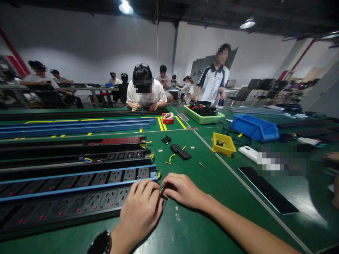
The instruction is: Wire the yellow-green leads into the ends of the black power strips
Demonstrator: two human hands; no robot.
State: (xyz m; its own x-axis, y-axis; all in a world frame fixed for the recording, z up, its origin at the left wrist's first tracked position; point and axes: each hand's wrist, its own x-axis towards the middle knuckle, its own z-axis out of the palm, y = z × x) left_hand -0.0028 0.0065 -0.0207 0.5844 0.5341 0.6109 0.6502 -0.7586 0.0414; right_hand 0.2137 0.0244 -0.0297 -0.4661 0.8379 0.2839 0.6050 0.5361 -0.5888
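Observation:
My left hand [143,203] curls over the near end of a black power strip [87,204] with a row of sockets and red dots. Its fingertips press at the strip's right end. Opposite it, my right hand [185,188] pinches a small dark end piece [162,189] against that end. A brass-coloured screw [164,195] shows just below the right fingertips. Both hands nearly touch, and the fingers hide much of the joint. Just behind lies a blue-edged power strip [153,168] with a yellow-green wire at its end.
Loose screws [201,164], a black bracket [166,140] and a black end part with yellow wire [180,151] lie beyond my hands. To the right are a yellow bin [224,150], a blue bin [254,132] and a phone [267,190]. A person [145,90] works across the table.

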